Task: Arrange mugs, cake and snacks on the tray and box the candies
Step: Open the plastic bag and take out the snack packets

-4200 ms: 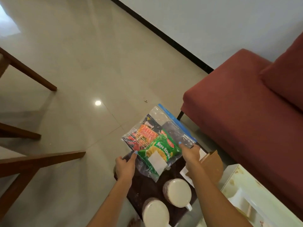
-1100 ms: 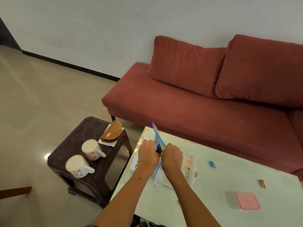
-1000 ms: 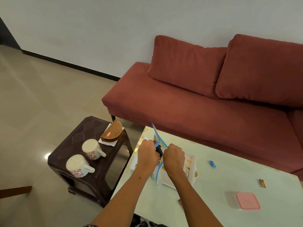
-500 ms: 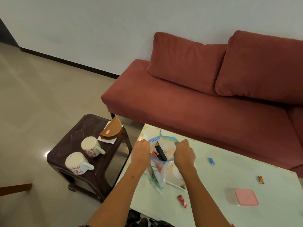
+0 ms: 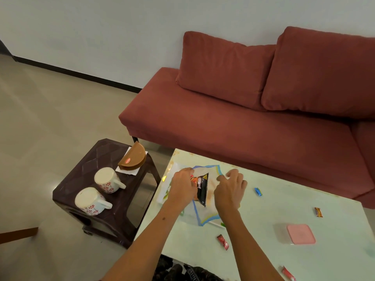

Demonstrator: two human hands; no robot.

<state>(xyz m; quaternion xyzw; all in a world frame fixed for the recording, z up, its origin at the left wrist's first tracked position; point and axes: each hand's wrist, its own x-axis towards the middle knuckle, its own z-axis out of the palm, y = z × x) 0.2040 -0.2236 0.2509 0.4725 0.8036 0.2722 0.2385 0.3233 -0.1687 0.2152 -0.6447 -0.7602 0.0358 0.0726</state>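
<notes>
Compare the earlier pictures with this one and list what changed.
The zip bag, first held over the stool, now lies on the tray on the table with its mouth pulled open. The left hand is drawing out a black snack packet; the right hand holds the bag's rim. Mugs, cake, candies and box stayed put.

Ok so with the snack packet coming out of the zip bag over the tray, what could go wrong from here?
1. The left hand is drawing the black snack packet out of the clear blue-edged zip bag; other packets inside could snag or spill.
2. The white tray sits near the pale table's left edge, so a tug might nudge it off.
3. The red wrapped candy lies near the right forearm and could be swept away.
</notes>
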